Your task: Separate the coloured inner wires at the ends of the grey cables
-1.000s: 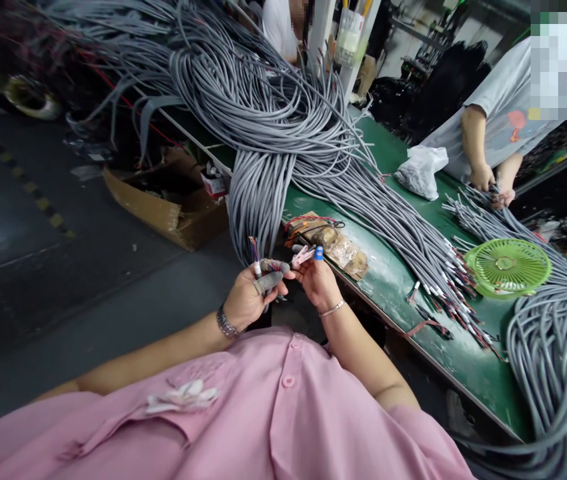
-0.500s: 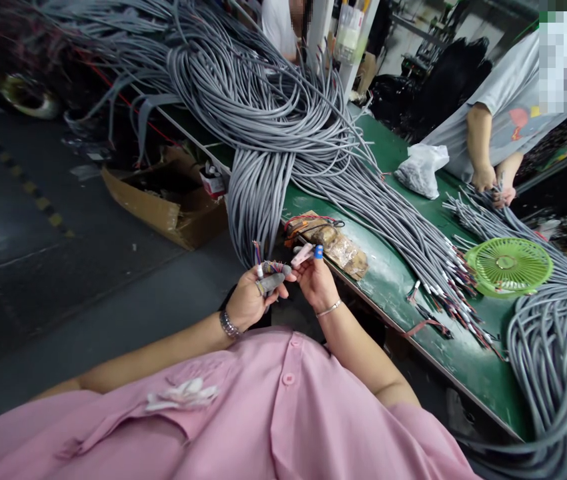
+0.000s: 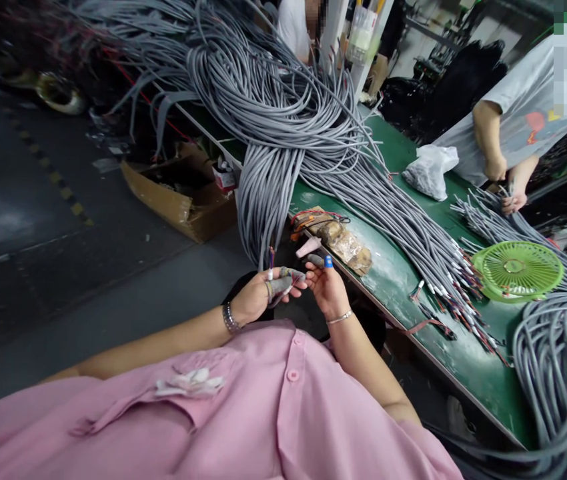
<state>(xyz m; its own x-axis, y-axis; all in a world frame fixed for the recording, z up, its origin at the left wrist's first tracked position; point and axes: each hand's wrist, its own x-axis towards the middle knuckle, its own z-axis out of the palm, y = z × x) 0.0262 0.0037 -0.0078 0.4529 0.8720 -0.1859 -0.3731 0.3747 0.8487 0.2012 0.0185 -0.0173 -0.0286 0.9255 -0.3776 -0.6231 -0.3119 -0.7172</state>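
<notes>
From where I stand, the long green table (image 3: 488,387) runs on a slant, its pale front edge just beyond the person's hands, which work on the near side of it, above the lap. Dark grey floor (image 3: 88,280) spreads out beyond the left forearm, as far as a torn brown cardboard carton (image 3: 203,223). On the right hand's side, the edge passes close to the fingertips, and a brown, tape-wrapped block (image 3: 348,243) sits just inside it. Behind that, a heavy heap of grey round cables (image 3: 283,127) covers much of the surface, one loop drooping over the edge near the hands.

The left hand (image 3: 261,293) has its fingers curled in, gripping a slim wire end (image 3: 271,258) that stands upright, its thin multicoloured strands bare above a white band. Grey cloth covers (image 3: 278,290) sheathe its thumb and a finger. The right hand (image 3: 331,290), blue tape (image 3: 328,262) around one digit, has its fingers bent toward the left fingertips; I can't tell whether they pinch anything. A pale pink piece (image 3: 308,247) lies just past them, by the edge.

A small red-and-white box (image 3: 224,177) beside the carton carries printing too small to read.
</notes>
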